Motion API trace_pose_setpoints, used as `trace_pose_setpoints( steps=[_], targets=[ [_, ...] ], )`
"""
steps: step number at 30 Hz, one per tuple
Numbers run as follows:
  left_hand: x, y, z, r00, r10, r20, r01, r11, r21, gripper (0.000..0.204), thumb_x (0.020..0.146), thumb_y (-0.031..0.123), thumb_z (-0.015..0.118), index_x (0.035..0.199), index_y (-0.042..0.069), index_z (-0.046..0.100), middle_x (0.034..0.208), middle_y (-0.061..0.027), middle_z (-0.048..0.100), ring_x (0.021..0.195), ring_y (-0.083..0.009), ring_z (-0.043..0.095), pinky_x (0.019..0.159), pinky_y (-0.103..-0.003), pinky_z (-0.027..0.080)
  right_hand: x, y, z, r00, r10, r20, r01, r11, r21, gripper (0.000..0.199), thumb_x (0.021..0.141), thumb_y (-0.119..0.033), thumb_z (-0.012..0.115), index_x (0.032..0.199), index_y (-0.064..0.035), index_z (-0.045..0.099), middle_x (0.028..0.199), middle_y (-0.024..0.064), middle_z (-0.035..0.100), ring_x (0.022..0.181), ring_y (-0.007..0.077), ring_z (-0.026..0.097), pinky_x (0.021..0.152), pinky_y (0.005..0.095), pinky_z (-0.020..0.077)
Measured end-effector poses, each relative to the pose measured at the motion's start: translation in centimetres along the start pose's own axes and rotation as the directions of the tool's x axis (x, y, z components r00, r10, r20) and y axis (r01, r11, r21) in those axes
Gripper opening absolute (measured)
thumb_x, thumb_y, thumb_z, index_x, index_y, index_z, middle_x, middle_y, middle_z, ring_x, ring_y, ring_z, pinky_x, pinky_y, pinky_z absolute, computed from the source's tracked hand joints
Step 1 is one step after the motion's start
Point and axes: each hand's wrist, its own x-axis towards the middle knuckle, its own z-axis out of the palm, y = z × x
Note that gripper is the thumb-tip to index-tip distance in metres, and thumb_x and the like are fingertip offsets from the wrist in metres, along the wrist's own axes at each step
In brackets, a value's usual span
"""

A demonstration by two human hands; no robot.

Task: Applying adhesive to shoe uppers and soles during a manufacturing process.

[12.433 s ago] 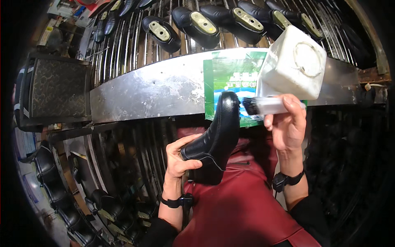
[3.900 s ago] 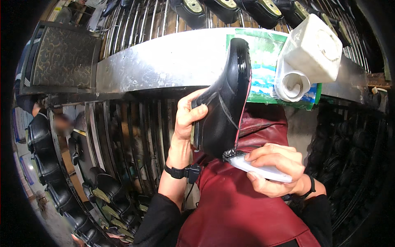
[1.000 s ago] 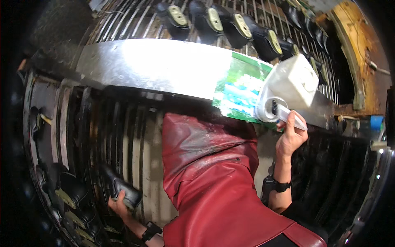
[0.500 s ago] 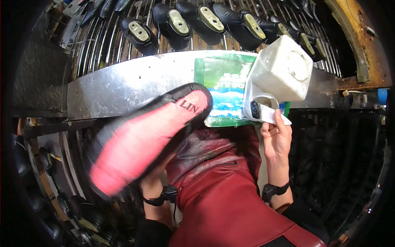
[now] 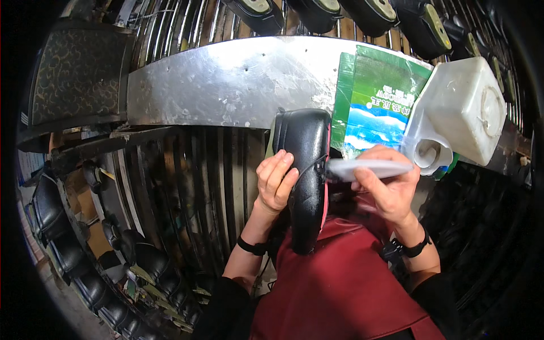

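Observation:
My left hand (image 5: 276, 180) grips a black leather shoe upper on a last (image 5: 307, 164), fingers on its near-left side. The shoe is turned on edge, so only a thin strip of its pink underside shows along the right. In my right hand (image 5: 394, 190) is a brush with a flat white handle (image 5: 371, 169), pinched between thumb and fingers. Its dark bristle end meets the shoe's right edge; motion blurs the handle. Beside the right hand lies a cut-open white plastic jug (image 5: 467, 107) with a round opening facing me.
A metal ledge (image 5: 226, 85) runs across in front of me, with a green and blue printed sheet (image 5: 391, 73) on it. Beyond are metal rods carrying several black lasted shoes (image 5: 368, 14). More black shoes (image 5: 73, 255) line a rack at lower left. A patterned panel (image 5: 79, 76) stands at far left.
The shoe has turned from pink underside up to on edge and moved right. My right hand has brought the brush from the jug to the shoe. The view has shifted left.

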Motion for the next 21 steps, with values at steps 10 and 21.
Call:
trace_pose_setpoints(
  steps=[10, 21],
  targets=[
    [0.7, 0.2, -0.3, 1.0, -0.01, -0.018, 0.01, 1.0, 0.006, 0.036, 0.093, 0.001, 0.069, 0.129, 0.004, 0.062, 0.134, -0.017, 0.066, 0.123, -0.0347, 0.064, 0.099, -0.044, 0.057, 3.4, 1.5, 1.0, 0.973, 0.093, -0.211, -0.082, 0.995, 0.064, 0.014, 0.095, -0.01, 0.08, 0.098, 0.0016, 0.073, 0.075, 0.0046, 0.071, 0.061, 0.0092, 0.064, 0.056, 0.0245, 0.049],
    [2.3, 0.8, -0.5, 1.0, -0.017, -0.019, 0.018, 0.999, 0.046, 0.04, 0.091, 0.001, 0.066, 0.131, -0.001, 0.065, 0.136, -0.0178, 0.065, 0.125, -0.0363, 0.063, 0.105, -0.046, 0.053, -9.1, -3.3, 0.6, 0.719, -0.444, 0.534, 0.586, 0.8, -0.124, 0.023, 0.081, -0.004, 0.08, 0.099, 0.0088, 0.072, 0.097, 0.0205, 0.074, 0.075, 0.0302, 0.072, 0.064, 0.0359, 0.0574]
  ],
)
